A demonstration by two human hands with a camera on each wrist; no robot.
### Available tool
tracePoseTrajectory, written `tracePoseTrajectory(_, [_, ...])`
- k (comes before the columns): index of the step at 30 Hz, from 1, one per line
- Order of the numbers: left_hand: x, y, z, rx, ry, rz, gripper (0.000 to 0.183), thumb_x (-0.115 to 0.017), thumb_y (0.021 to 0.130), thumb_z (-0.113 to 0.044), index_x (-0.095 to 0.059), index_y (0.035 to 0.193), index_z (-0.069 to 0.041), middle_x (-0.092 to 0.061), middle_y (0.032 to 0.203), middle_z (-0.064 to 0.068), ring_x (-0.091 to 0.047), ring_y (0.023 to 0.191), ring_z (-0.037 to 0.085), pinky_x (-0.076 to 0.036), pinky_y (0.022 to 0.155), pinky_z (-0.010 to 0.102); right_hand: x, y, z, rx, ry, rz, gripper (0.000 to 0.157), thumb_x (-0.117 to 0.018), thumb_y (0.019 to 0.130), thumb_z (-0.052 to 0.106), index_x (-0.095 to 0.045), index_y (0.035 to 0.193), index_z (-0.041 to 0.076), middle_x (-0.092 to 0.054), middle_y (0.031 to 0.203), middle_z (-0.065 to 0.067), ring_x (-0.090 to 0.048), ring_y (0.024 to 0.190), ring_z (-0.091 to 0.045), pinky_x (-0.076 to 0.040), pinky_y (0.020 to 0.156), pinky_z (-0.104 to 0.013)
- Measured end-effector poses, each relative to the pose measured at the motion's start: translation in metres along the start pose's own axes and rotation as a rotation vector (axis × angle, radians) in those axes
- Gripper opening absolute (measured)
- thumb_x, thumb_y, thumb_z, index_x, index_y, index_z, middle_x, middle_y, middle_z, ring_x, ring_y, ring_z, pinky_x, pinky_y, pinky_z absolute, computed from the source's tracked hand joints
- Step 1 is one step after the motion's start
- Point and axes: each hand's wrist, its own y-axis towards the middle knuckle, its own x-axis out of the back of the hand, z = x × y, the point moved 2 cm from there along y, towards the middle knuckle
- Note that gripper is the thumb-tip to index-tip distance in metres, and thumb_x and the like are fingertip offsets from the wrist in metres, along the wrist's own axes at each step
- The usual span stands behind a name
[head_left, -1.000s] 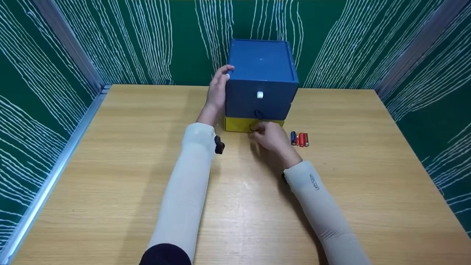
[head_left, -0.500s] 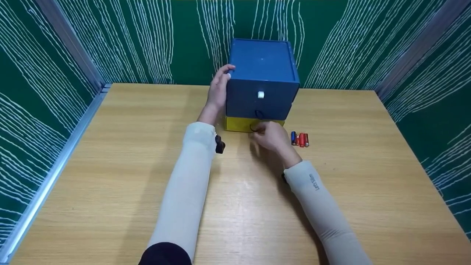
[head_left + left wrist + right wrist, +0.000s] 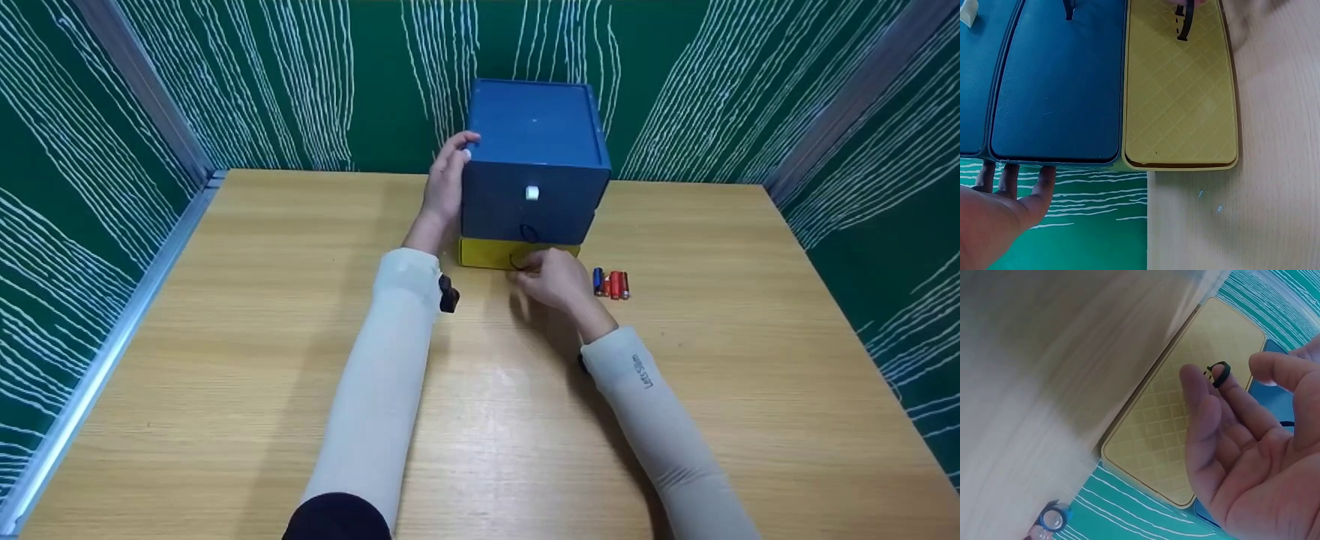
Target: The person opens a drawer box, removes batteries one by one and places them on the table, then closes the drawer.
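- Evidently for steadiness, left hand [image 3: 442,184] rested, fingers spread, against the blue drawer unit [image 3: 532,124].
- Right hand [image 3: 556,277] had one fingertip hooked through the black loop pull [image 3: 1225,376] (thumb apart), presumably for purchase, on the yellow bottom drawer [image 3: 484,254].
- Batteries [image 3: 615,285] lay alongside, rightward.

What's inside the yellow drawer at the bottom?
Its contents are hidden: the yellow drawer looks closed. Only its front and black loop handle show, with one finger of the right hand in it.
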Motion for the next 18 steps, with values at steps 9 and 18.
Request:
tracePoseTrajectory(9, [-0.003,-0.015,-0.019,-0.001,0.025,-0.002,0.031,-0.029,0.092,-0.021,-0.047,0.118,-0.020,-0.035,0.134,-0.007,-0.033,0.119,0.012,-0.023,0.102,0.036,0.000,-0.002,0.001,0.000,-0.022,0.046,0.034,-0.061,0.075,0.040,-0.064,0.105,0.022,-0.063,0.105,0.004,-0.053,0.080,-0.016,-0.041,0.073,-0.035])
tracePoseTrajectory(18, [-0.004,-0.015,-0.018,-0.015,0.023,0.001,0.031,-0.030,0.092,-0.020,-0.047,0.119,-0.019,-0.035,0.135,-0.006,-0.032,0.120,0.012,-0.022,0.102,0.036,0.000,-0.005,0.001,0.021,-0.061,0.036,0.033,-0.061,0.074,0.035,-0.065,0.104,0.023,-0.064,0.099,0.003,-0.051,0.074,-0.018,-0.039,0.064,-0.032])
